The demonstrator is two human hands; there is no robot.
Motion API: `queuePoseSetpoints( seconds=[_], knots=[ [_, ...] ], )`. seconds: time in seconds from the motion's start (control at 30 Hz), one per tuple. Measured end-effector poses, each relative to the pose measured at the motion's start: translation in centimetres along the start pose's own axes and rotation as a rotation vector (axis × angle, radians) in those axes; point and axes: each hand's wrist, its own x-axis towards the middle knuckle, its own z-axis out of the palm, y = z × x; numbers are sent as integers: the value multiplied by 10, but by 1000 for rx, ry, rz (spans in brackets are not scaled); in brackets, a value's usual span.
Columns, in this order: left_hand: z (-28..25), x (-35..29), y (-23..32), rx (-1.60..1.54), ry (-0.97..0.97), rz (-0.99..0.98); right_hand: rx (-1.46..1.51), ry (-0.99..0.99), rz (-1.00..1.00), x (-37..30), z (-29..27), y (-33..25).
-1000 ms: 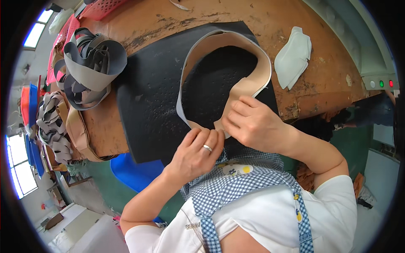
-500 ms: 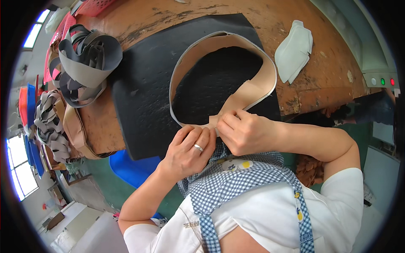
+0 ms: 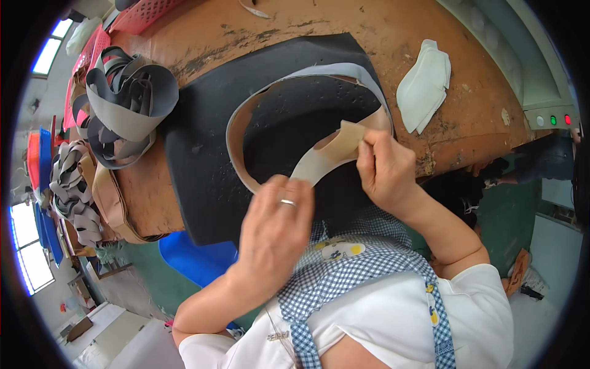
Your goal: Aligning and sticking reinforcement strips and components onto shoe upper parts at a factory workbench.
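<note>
1. Fingers of the right hand [image 3: 386,172] pinch the folded beige end of a flat strap loop [image 3: 236,132].
2. Fingers of the left hand [image 3: 276,224] pinch the strap's lower run; their tips are hidden behind the knuckles.
3. Beyond both hands, the loop lies curved on a matte black foam mat [image 3: 203,178] covering the worn wooden bench [image 3: 344,18].
4. Far left, coiled grey straps [image 3: 126,107] are piled.

Open mat [image 3: 203,166] lies left of the hands; strap pile [image 3: 123,111] crowds the far-left edge, seemingly.

The left hand [image 3: 276,227] hides the strap's [image 3: 319,161] near end, perhaps pinched underneath.
</note>
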Motion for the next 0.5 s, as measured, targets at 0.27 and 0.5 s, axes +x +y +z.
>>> queuePoseSetpoints(
  seconds=[0.27, 0.5],
  knots=[
    [42, 27, 2, -453, 40, -275, 561, 71, 650, -11, 0, 12],
    [32, 32, -10, -1019, -89, -695, 431, -130, -41, -13, -9, 6]
  ],
)
